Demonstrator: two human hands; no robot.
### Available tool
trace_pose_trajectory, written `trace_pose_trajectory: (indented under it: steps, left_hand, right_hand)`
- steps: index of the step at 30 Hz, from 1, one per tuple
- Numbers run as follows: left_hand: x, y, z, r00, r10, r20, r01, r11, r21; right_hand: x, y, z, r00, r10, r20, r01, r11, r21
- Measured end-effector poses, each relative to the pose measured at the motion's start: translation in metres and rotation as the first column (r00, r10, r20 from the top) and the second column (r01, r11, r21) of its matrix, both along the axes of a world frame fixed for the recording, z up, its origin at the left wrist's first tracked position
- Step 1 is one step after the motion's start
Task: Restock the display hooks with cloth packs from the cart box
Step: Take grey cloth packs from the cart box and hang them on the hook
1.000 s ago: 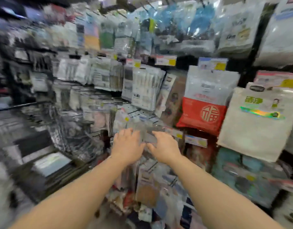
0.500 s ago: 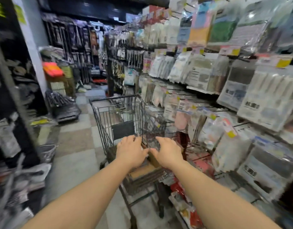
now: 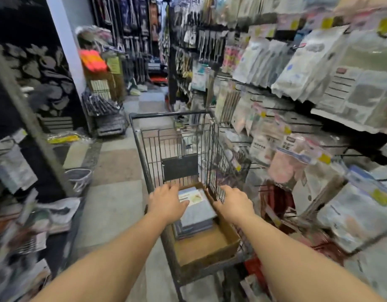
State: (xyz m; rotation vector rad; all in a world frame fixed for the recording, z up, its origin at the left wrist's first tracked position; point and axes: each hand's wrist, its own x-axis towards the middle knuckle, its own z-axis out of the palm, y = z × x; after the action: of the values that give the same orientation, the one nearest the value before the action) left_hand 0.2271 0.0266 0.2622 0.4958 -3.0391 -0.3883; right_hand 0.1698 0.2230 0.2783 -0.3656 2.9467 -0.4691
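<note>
A brown cardboard box (image 3: 205, 249) sits in a black wire cart (image 3: 173, 115) in the aisle. Inside it lies a stack of grey-blue cloth packs (image 3: 199, 214), the top one with a printed label. My left hand (image 3: 166, 203) reaches over the stack's left edge with its fingers stretched forward. My right hand (image 3: 233, 202) hovers at the box's right wall, beside the cart's wire side, fingers extended. Neither hand grips a pack. The display hooks (image 3: 297, 127) with hanging packs fill the wall on the right.
Tiled aisle floor (image 3: 116, 192) runs along the cart's left. A dark rack with goods (image 3: 18, 162) stands at the left. Baskets and brooms (image 3: 105, 110) crowd the far end. Low stock and a red item (image 3: 275, 199) sit under the hooks on the right.
The view swung left from the hook wall to the cart. Both hands left the hooks, dropped over the box and moved apart to either side of the pack stack.
</note>
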Motion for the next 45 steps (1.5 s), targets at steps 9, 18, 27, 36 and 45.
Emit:
trace_pose_trajectory:
  steps: [9,18,27,36,45]
  left_hand:
    - [-0.118,-0.046,-0.068,0.992,0.032,0.123,-0.046,0.992,0.114]
    - [-0.232,-0.099,-0.149,0.944,0.003,0.331,-0.092,0.963,0.254]
    - [-0.262,-0.088,-0.262,0.816,0.075,0.573,-0.307,0.897,0.319]
    - [-0.286,-0.081,-0.348,0.673,0.271,0.688,-0.671,0.616,0.414]
    - [-0.285,-0.088,-0.36,0.543,0.53,0.651,-0.839,0.32,0.439]
  right_hand:
    - [-0.12,-0.048,-0.061,0.991,-0.027,0.131,0.021,0.999,0.045]
    - [-0.232,-0.11,-0.13,0.937,-0.081,0.341,0.065,0.996,0.058]
    - [-0.276,-0.115,-0.251,0.805,-0.119,0.582,0.1,0.993,0.064]
    - [-0.31,-0.109,-0.355,0.707,-0.148,0.692,0.189,0.982,0.017]
    - [-0.297,-0.106,-0.372,0.776,-0.261,0.574,0.215,0.965,0.148]
